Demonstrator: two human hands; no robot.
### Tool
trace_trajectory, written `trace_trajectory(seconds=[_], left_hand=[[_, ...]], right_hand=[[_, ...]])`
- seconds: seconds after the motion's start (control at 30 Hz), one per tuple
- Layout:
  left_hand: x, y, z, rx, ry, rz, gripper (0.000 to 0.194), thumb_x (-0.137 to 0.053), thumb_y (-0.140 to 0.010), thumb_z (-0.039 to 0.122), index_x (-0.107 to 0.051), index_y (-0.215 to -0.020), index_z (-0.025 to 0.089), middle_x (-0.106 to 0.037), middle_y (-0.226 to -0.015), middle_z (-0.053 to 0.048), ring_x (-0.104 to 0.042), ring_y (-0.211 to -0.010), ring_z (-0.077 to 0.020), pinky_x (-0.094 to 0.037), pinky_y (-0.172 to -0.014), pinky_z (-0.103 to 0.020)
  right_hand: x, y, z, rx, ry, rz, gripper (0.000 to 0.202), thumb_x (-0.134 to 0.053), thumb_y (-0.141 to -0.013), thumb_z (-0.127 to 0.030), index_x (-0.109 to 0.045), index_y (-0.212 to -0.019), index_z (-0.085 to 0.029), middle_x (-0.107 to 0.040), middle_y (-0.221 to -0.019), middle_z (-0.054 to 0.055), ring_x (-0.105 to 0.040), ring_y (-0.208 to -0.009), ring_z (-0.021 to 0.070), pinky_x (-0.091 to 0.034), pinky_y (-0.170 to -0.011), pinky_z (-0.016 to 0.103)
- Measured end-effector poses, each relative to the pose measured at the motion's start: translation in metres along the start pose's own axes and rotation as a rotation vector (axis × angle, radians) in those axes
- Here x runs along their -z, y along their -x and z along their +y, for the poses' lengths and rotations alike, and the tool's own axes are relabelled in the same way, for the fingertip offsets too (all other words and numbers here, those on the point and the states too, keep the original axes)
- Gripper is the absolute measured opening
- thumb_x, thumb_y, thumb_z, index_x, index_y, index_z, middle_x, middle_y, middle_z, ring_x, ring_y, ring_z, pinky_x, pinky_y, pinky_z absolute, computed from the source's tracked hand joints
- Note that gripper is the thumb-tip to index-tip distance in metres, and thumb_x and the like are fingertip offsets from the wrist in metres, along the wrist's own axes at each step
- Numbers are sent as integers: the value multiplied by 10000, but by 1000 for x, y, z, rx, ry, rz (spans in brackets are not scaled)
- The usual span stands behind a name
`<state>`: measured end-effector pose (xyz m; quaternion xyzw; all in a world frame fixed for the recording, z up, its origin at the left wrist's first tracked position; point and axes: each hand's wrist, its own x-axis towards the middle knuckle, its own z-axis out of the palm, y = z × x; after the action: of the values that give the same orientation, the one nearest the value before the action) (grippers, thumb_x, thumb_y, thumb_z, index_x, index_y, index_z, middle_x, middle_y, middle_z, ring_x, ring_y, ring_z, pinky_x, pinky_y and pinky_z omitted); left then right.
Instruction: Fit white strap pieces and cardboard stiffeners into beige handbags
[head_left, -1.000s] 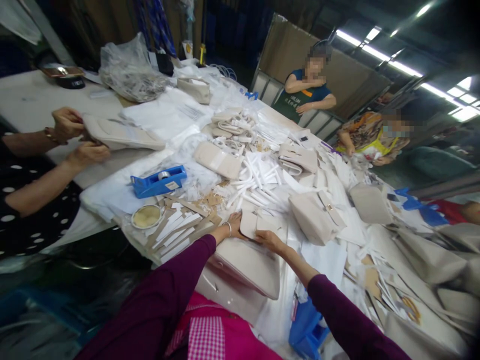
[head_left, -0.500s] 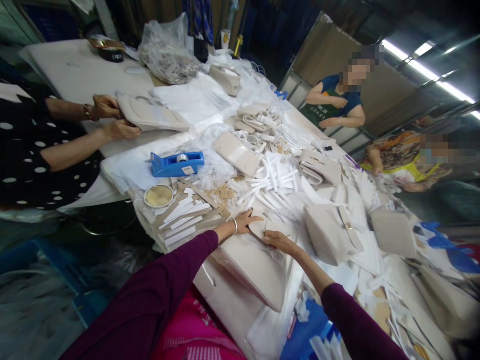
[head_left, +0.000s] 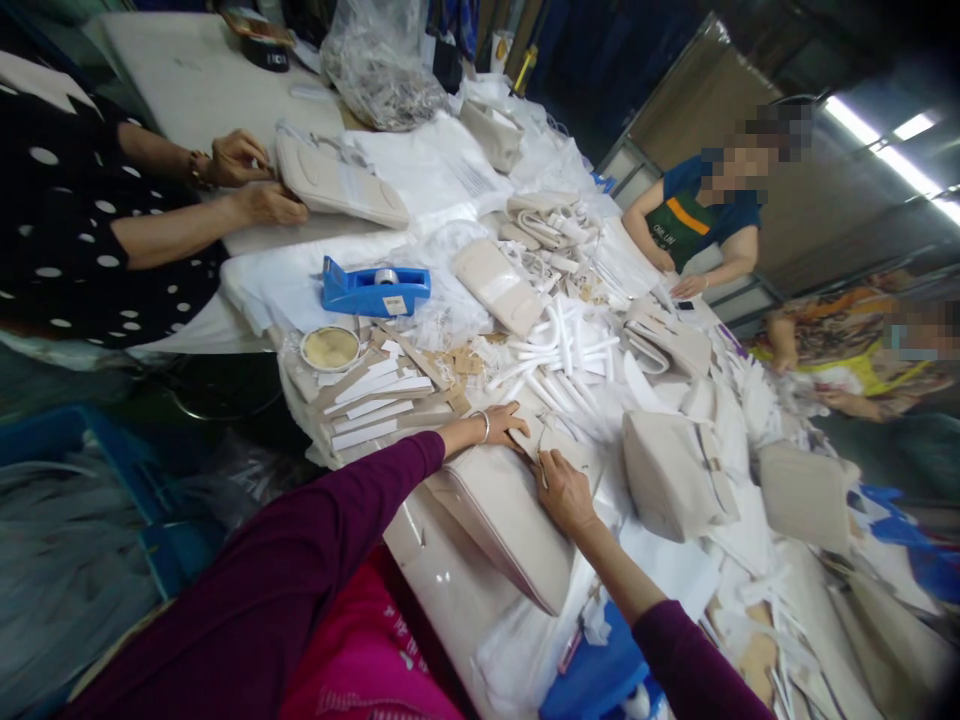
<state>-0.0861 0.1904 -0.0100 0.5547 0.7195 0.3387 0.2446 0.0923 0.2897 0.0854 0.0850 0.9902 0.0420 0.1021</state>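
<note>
A cream handbag (head_left: 510,520) lies tilted at the near edge of the table, its broad panel facing me. At its upper left edge is my left hand (head_left: 504,426), with a bracelet on the wrist; its fingers grip the bag's flap. My right hand (head_left: 564,490) is closed at the other side of the flap (head_left: 534,440), fingertips bent and pinching near a thin strap or fastening. The exact piece under those fingertips is hidden. White padding tubes (head_left: 555,350) lie just beyond the bag.
Left of the bag are paper strips (head_left: 382,395), a round tin (head_left: 330,348) and a blue tape dispenser (head_left: 376,288). More cream bags (head_left: 675,475) stand to the right. A co-worker's hands (head_left: 259,180) hold a bag at far left; two other people work across the table.
My right hand has curled in more tightly against the flap, and my left fingers have shifted along it. The whole view has swung slightly. The co-worker across has lowered their hands to the table.
</note>
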Motion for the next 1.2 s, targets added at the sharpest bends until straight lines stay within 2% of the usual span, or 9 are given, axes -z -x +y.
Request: trace_trajectory(seconds=[0.13, 0.2, 0.3, 0.43, 0.6, 0.83, 0.93, 1.03, 1.2], left_hand=[[0, 4, 0, -28, -4, 3, 565, -691, -670, 511, -557, -1164, 272, -460, -1155, -67, -491, -1094, -262, -335, -988, -351], [2, 5, 0, -36, 35, 6, 687, -711, -651, 483, -466, -1250, 254, -455, -1241, -78, -461, -1156, -268, -312, -1012, -356], [3, 6, 0, -34, 103, 13, 926, -738, -612, 476, -283, -1370, 201, -370, -1394, -121, -348, -1289, -287, -259, -1058, -370], [2, 7, 0, 16, 143, -15, 1083, -732, -600, 512, -138, -1418, 124, -231, -1481, -202, -243, -1357, -319, -205, -1093, -406], [2, 10, 3, 16, 160, 5, 1148, -754, -550, 532, -131, -1424, 125, -204, -1489, -205, -222, -1365, -331, -207, -1103, -401], [2, 9, 3, 26, 131, -8, 1171, -779, -523, 494, -117, -1424, 145, -236, -1466, -204, -268, -1345, -324, -223, -1102, -411], [-1, 8, 1, 12, 125, 22, 1131, -773, -540, 470, -138, -1418, 148, -267, -1447, -199, -306, -1322, -322, -252, -1090, -402], [-4, 8, -1, -31, 126, 76, 1125, -777, -533, 454, -159, -1407, 106, -338, -1389, -206, -358, -1283, -319, -284, -1072, -376], [-6, 8, -3, -53, 122, 99, 1120, -788, -516, 428, -183, -1390, 75, -354, -1363, -220, -405, -1240, -313, -298, -1063, -358]], right_hand=[[6, -8, 10, 2, 92, -105, 234, -329, -936, -275, -524, -1006, -168, -600, -912, 101, -576, -735, 184, -276, -573, 276], [13, -15, 22, 58, 109, -186, 224, -345, -931, -270, -535, -1003, -175, -619, -911, 100, -586, -707, 179, -272, -569, 276], [28, -31, 43, 160, 45, -302, 249, -361, -934, -338, -562, -887, -200, -640, -823, 75, -585, -678, 173, -279, -577, 266], [37, -45, 57, 222, -73, -401, 315, -378, -925, -392, -550, -729, -217, -591, -646, 28, -545, -619, 152, -293, -583, 250], [27, -44, 55, 193, -335, -489, 331, -429, -868, -447, -561, -685, -205, -536, -610, -5, -473, -591, 129, -322, -592, 246], [13, -40, 67, 180, -664, -608, 413, -435, -818, -543, -509, -675, -162, -422, -582, -31, -374, -569, 104, -308, -550, 249], [9, -38, 65, 184, -687, -623, 398, -431, -826, -529, -471, -659, -169, -403, -587, -31, -365, -577, 104, -311, -554, 250], [6, -37, 57, 248, -665, -564, 337, -428, -838, -461, -465, -662, -176, -456, -650, -15, -412, -643, 121, -351, -622, 258], [7, -35, 45, 297, -487, -486, 276, -386, -864, -367, -452, -665, -189, -508, -679, -5, -472, -662, 134, -357, -661, 257]])
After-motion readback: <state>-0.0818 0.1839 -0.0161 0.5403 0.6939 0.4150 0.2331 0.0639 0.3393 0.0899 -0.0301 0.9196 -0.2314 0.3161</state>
